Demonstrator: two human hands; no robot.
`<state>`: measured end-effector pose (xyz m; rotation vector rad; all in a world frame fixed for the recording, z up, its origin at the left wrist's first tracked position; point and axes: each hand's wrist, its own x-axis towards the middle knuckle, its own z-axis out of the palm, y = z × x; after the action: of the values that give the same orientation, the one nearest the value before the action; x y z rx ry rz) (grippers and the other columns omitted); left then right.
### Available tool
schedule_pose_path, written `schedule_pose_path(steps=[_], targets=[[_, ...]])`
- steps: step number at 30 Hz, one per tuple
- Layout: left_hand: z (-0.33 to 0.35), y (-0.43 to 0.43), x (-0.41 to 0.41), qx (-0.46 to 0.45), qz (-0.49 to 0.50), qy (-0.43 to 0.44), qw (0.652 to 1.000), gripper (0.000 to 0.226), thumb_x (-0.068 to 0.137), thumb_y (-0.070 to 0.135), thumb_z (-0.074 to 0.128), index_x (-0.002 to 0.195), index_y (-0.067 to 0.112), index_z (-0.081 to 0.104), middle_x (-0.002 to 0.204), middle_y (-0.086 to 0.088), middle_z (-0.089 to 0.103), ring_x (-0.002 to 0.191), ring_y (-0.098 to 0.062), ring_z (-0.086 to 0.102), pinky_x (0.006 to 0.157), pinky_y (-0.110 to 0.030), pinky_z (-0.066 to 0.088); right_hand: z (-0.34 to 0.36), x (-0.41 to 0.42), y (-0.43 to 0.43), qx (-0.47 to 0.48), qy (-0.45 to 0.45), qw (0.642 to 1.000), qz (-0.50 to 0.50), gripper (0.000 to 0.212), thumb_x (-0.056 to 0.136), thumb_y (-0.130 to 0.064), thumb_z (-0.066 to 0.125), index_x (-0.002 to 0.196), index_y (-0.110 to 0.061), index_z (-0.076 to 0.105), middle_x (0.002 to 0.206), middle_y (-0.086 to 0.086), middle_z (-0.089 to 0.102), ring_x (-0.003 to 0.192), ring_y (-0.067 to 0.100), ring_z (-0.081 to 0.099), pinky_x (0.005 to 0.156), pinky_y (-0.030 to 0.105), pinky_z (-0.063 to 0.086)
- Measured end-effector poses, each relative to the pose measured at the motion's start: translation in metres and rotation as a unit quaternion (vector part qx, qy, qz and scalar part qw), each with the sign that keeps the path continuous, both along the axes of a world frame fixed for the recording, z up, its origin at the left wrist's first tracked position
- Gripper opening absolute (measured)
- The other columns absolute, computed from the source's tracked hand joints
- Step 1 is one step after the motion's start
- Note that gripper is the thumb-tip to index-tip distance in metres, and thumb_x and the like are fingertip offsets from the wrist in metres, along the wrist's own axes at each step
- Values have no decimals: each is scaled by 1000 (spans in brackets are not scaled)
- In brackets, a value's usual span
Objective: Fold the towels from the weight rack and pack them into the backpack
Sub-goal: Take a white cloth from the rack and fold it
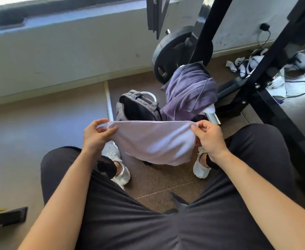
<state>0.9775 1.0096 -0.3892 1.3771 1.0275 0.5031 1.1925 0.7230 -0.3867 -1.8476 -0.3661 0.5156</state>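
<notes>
Left hand (97, 135) and right hand (208, 138) pinch the top corners of a pale towel (155, 143).
Its top edge stretches between them, lower edge hanging free above the floor (166, 179); beyond, the open backpack (139, 107) stands just beside a purple towel (189, 91) draped on the rack (235, 87).

Backpack (139, 105) base hidden behind pale towel (155, 141), weight rack (208, 24) cut off at top edge
</notes>
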Motion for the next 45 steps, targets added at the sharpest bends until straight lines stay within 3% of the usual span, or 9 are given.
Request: schedule_pose_path(steps=[4, 11, 19, 21, 26, 30, 34, 39, 45], targets=[[8, -22, 7, -23, -67, 29, 997, 21, 85, 24, 81, 90, 5, 73, 85, -12, 72, 81, -26, 67, 78, -44, 61, 3, -10, 9, 22, -1, 999, -37, 18, 93, -24, 68, 84, -8, 69, 74, 15, 69, 69, 29, 62, 65, 52, 56], [25, -89, 30, -34, -141, -11, 989, 17, 89, 17, 78, 81, 11, 64, 71, -1, 68, 64, -13, 63, 56, -26, 56, 14, -35, 17, 33, -1, 998, 48, 10, 90, -22, 73, 87, -14, 70, 77, 3, 72, 74, 18, 67, 73, 46, 58], [14, -118, 36, -8, -219, -47, 975, 21, 92, 18, 76, 97, 0, 69, 88, -23, 71, 79, -26, 67, 77, -49, 58, 16, -56, 24, 53, 44, 977, 202, 7, 89, -5, 70, 96, -8, 68, 85, 16, 70, 77, 15, 64, 74, 35, 55], [12, -116, 33, -15, -213, -49, 976, 23, 91, 19, 77, 98, 0, 68, 89, -24, 71, 80, -27, 66, 79, -53, 57, 17, -55, 23, 57, 74, 970, 222, 24, 84, 7, 62, 99, -10, 69, 91, 12, 73, 84, 16, 69, 81, 36, 59], [11, -114, 30, -10, -251, -57, 966, 17, 89, 23, 79, 97, 9, 73, 94, -22, 73, 82, -30, 66, 85, -63, 55, 22, -57, 25, 53, -81, 973, 212, 22, 81, 4, 75, 95, -10, 66, 110, 6, 61, 79, 14, 69, 70, 24, 56], [14, -113, 32, 6, -272, -67, 960, 21, 86, 28, 81, 100, 13, 78, 95, -21, 75, 85, -35, 70, 87, -64, 55, 26, -52, 27, 35, -187, 948, 254, 56, 79, -5, 76, 130, -16, 56, 145, -4, 49, 106, 0, 59, 88, 21, 51], [17, -113, 30, 4, -282, -103, 954, 22, 89, 19, 79, 107, 7, 76, 99, -21, 76, 94, -48, 71, 89, -59, 57, 30, -50, 27, -12, -153, 944, 291, 48, 81, -3, 68, 126, -17, 65, 113, -8, 68, 105, 5, 64, 94, 25, 52], [7, -107, 32, 2, -305, -96, 948, 22, 86, 12, 77, 107, 6, 71, 99, -21, 72, 88, -25, 67, 82, -43, 56, 33, -45, 27, 2, -165, 957, 238, 20, 79, -8, 72, 97, -16, 71, 88, -10, 64, 81, 7, 62, 73, 21, 47], [-15, -107, 38, 121, -412, -8, 903, 15, 87, 13, 76, 99, 21, 71, 91, 4, 71, 83, -8, 65, 74, -19, 50, 42, -40, 20, 19, -198, 961, 190, 18, 79, -3, 73, 93, -13, 69, 84, -12, 61, 74, 3, 58, 70, 14, 42]])
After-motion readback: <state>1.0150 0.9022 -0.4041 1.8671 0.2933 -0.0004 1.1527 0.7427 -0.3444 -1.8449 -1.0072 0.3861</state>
